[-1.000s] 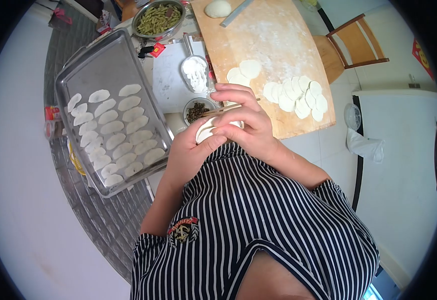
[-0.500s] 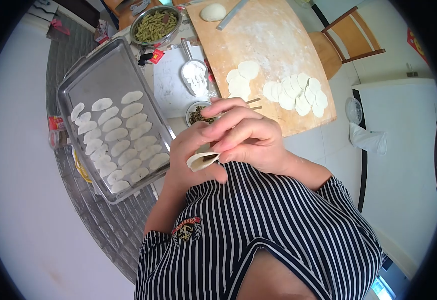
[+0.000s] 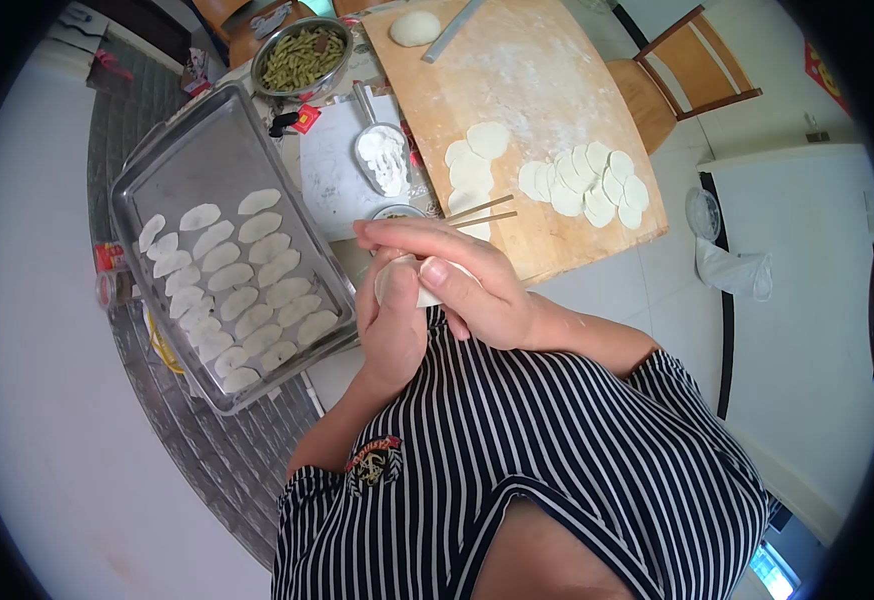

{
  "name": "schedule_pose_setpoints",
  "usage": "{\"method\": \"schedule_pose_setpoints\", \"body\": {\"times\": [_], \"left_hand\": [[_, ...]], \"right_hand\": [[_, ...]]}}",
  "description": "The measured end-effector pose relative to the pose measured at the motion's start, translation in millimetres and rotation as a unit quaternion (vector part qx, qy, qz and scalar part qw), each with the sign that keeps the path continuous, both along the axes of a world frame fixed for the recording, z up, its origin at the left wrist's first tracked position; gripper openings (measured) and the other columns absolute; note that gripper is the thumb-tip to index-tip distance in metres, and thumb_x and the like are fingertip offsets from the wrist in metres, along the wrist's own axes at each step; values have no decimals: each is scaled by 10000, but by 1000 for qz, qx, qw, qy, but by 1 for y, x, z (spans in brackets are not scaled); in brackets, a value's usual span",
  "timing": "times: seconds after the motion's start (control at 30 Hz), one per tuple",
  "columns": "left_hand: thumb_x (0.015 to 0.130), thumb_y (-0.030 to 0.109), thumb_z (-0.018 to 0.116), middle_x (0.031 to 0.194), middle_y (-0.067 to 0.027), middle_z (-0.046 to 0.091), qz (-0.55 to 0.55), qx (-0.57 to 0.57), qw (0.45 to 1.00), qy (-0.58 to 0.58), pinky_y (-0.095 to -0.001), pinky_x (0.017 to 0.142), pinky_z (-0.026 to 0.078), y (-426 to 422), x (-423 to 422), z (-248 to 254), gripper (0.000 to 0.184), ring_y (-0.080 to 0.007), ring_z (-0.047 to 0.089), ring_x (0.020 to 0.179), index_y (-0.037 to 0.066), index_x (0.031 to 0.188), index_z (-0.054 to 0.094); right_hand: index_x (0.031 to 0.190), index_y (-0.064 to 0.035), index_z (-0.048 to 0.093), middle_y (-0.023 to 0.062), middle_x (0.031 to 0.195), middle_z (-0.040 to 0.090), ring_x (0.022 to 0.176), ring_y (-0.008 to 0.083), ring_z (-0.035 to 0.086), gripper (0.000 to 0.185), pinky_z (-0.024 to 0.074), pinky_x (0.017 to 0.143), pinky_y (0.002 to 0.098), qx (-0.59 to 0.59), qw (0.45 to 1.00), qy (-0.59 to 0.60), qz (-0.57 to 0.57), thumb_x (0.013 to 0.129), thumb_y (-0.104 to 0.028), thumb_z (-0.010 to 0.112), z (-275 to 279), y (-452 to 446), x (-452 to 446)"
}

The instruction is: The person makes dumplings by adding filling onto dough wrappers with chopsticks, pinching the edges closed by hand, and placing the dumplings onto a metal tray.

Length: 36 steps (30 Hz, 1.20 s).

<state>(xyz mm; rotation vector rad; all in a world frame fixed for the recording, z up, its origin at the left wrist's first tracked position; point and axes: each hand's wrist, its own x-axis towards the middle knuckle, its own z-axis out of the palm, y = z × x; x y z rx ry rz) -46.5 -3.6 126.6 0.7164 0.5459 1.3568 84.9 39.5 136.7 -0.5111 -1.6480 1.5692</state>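
Note:
A pale dumpling (image 3: pixel 431 294) is pressed between my two hands, in front of my striped shirt. My left hand (image 3: pixel 393 325) wraps it from the left, its thumb on the dough. From the right, my right hand (image 3: pixel 482 285) closes over it, thumb lying along the edge and fingers reaching across to the left hand. Much of the dumpling is hidden by the fingers. Just beyond the hands is a bowl (image 3: pixel 397 212), mostly covered by them. A pair of chopsticks (image 3: pixel 482 212) sticks out to its right.
At left, a metal tray (image 3: pixel 192 130) holds rows of dumplings (image 3: pixel 232 280). Round wrappers (image 3: pixel 567 180) lie on the floured wooden board (image 3: pixel 537 90), with a dough lump (image 3: pixel 415 29) at its far end. A scoop of flour (image 3: pixel 384 160) and a bowl of green pieces (image 3: pixel 302 58) stand between.
The dumpling's open side, with dark filling showing, has been folded together. Both thumbs now press on its edge, and the hands have closed around it.

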Motion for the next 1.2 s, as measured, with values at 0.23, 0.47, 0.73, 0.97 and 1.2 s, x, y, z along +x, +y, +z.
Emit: {"method": "schedule_pose_setpoints", "body": {"times": [0.23,0.47,0.73,0.97,1.2], "left_hand": [[1065,303,305,1130,-93,577,29,-29,979,202,-292,904,418,-2,-11,-5,434,-139,541,1040,-46,1201,523],[1052,302,381,1038,-82,622,0,-83,971,225,-268,831,425,4,-18,5,422,-114,547,935,-66,1121,576],[1034,310,419,744,2,590,49,-58,929,362,-241,601,394,-1,-20,5,431,-74,497,666,-29,875,632],[1025,222,386,702,-78,603,32,-80,905,416,-292,631,419,-6,-36,-3,381,-146,520,637,-52,883,609],[1049,306,342,925,-108,673,78,-170,942,280,-286,791,472,6,-60,-15,481,-166,615,834,-53,955,648]], "right_hand": [[1357,33,484,179,1393,507,1311,288,461,405,346,1098,380,78,988,-121,-56,1028,-177,376,8,5,7],[1389,41,429,191,1426,468,1337,282,436,417,324,1122,379,-113,991,-67,-7,1032,-168,376,7,1,2],[1357,57,434,223,1413,466,1307,331,469,404,380,1079,370,35,994,-98,-23,1031,-167,354,-9,-4,-5],[1419,22,376,205,1468,412,1283,296,497,420,390,1074,377,69,991,-115,11,1019,-97,325,-17,-1,-13],[1482,25,237,229,1481,362,1269,291,491,646,410,1050,353,-142,986,-84,2,1009,-333,494,-36,-4,-34]]}}
